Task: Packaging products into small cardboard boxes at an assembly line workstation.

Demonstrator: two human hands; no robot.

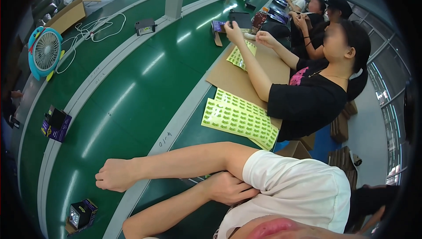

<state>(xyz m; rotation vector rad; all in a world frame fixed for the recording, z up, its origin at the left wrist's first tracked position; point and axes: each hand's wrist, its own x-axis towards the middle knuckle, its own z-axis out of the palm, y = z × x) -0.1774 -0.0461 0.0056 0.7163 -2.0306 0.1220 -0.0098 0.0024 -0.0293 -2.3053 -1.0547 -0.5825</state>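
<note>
The left hand (229, 189) bends its fingers against the white shirt (303, 188) just below the right sleeve; whether they pinch the cloth I cannot tell. The right hand (116, 175), extended past it, is curled into a fist over the green belt (127, 107), its inside hidden. Below that fist, near but apart, sits a lamp (74, 217) in an opened box (91, 204). Beyond the right forearm lie yellow sticker sheets (233, 118), beside a co-worker (314, 92) in black.
</note>
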